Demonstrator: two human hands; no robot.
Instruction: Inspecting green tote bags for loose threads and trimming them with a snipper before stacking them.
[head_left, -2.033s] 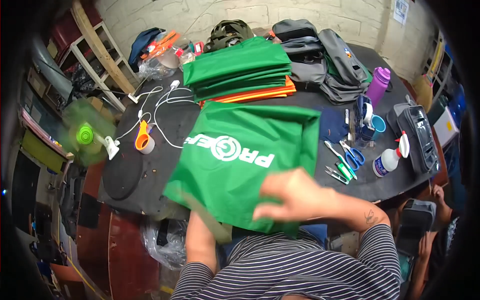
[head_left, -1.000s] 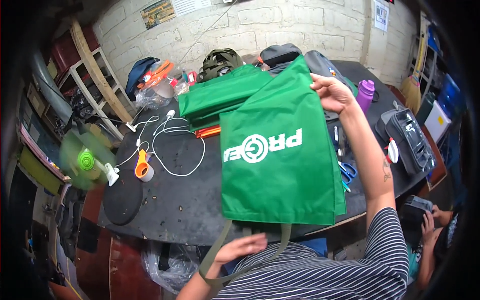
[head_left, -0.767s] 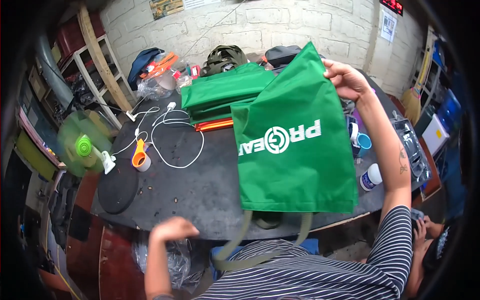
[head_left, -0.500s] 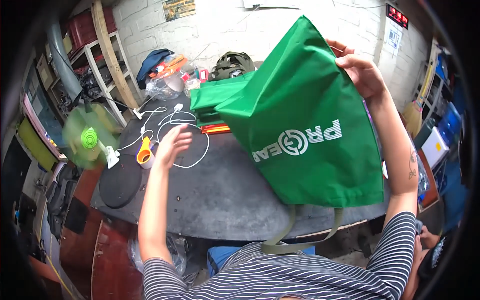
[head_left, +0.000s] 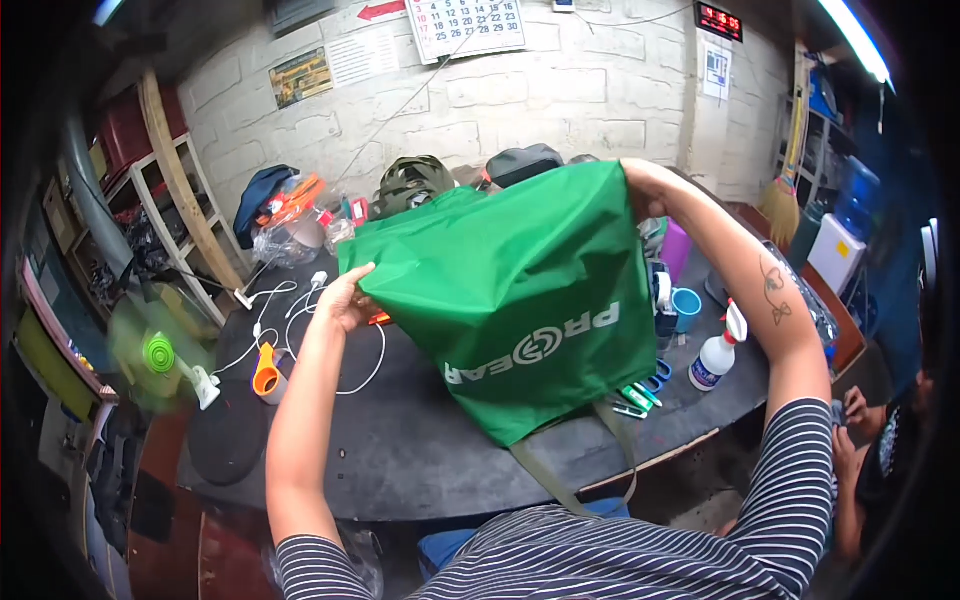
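Note:
A green fabric tote bag [head_left: 500, 260] with white lettering is held up over the table, bottom edge uppermost. Its olive strap handles [head_left: 550, 480] dangle toward me past the table's front edge. My left hand [head_left: 345, 302] grips the bag's left corner, thumb on top. At the upper right corner, my right hand [head_left: 648, 190] is closed on the cloth, its fingers partly hidden behind the bag. More green fabric [head_left: 440, 207] lies behind the bag, largely covered by it. A bit of orange-red material [head_left: 380, 319] peeks out beside my left hand.
On the dark table [head_left: 390, 450] are a tape dispenser [head_left: 268, 375], white cable [head_left: 375, 370], spray bottle [head_left: 712, 360], scissors [head_left: 657, 378] and blue cup [head_left: 685, 305]. A green fan [head_left: 160, 353] spins at left. Caps [head_left: 415, 185] lie along the wall. Another person's hands [head_left: 855, 425] show at right.
My left hand, empty and raised before, has taken hold of the bag's left corner. The bag is now stretched between both hands, and the view has tilted up toward the wall.

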